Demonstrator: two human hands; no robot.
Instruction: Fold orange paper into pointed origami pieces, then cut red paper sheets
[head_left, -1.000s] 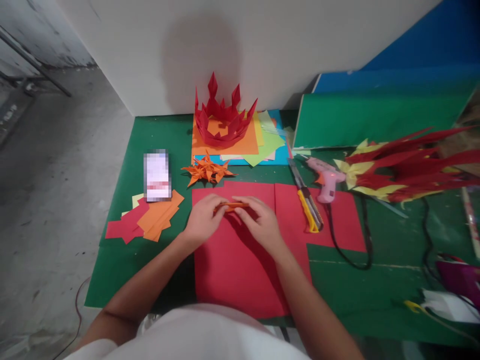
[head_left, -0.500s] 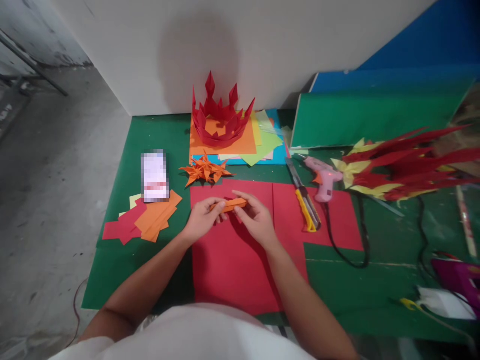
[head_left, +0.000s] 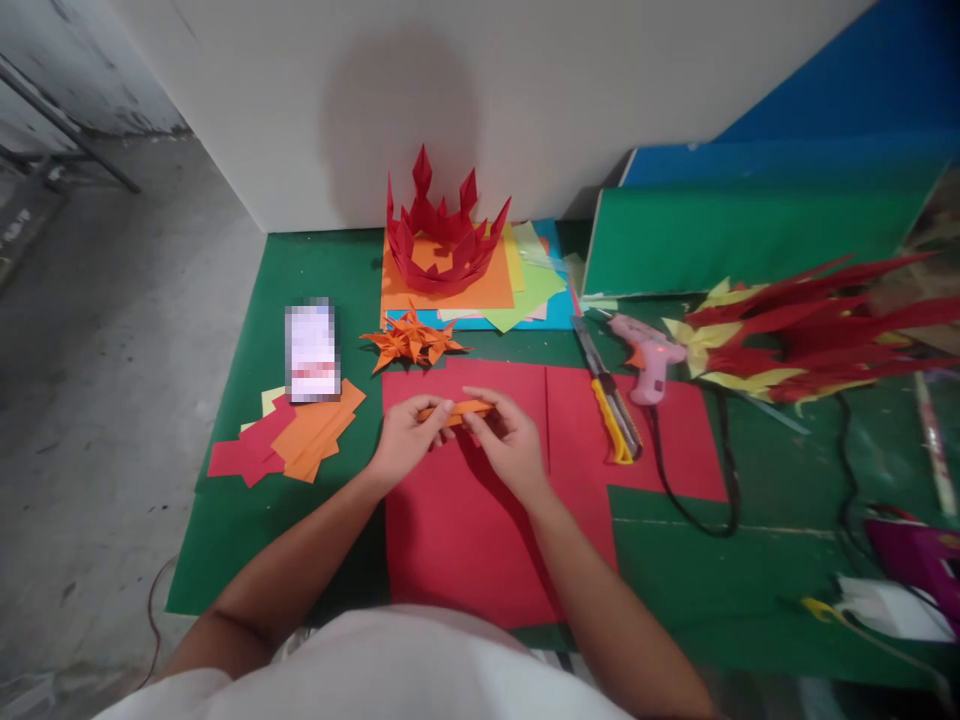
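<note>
A narrow folded strip of orange paper [head_left: 459,411] is held level between both hands, above the red paper sheet [head_left: 480,540]. My left hand [head_left: 409,435] pinches its left end between thumb and fingers. At the other end, my right hand [head_left: 506,440] grips the strip, the thumb on its near side and the index finger along the far side. Just beyond the hands lie orange origami flowers [head_left: 414,340]. To the left of my left hand, orange paper pieces [head_left: 319,435] lie overlapped with red paper pieces [head_left: 259,445].
A red paper crown [head_left: 442,262] stands on stacked coloured paper at the back. A phone [head_left: 313,350] lies left. On the right are a yellow utility knife [head_left: 611,410], a pink glue gun [head_left: 649,355] with a black cord, and red and yellow paper shapes [head_left: 810,330].
My right thumb and fingers have shifted slightly left along the orange paper strip, covering more of it. Both hands keep hold of it; the objects on the table look unmoved.
</note>
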